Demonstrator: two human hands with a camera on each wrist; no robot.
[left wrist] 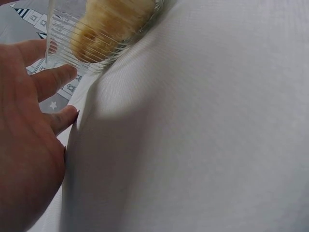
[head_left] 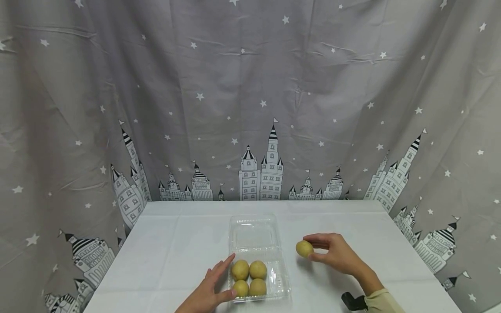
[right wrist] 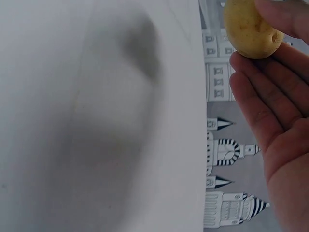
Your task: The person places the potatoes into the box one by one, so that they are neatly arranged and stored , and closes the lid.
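Observation:
My right hand (head_left: pixel 338 255) pinches a small yellow potato (head_left: pixel 304 248) between thumb and fingers, above the table and to the right of a clear plastic container (head_left: pixel 280 278). In the right wrist view, the same potato (right wrist: pixel 251 31) shows a few brownish marks. Several potatoes (head_left: pixel 258 270) sit in the container's left part, two rows deep; its right part holds none. The hinged lid (head_left: pixel 253 234) lies open toward the back. At the container's left side is my left hand (head_left: pixel 209 288), fingers extended. The left wrist view shows its fingers (left wrist: pixel 55 82) by the ribbed wall.
A white cloth covers the table (head_left: pixel 176 248). Behind and around it hangs a grey curtain (head_left: pixel 235 87) printed with stars and castles. A black strap-like piece (head_left: pixel 353 301) is at the right wrist, beside a pale sleeve (head_left: pixel 383 302).

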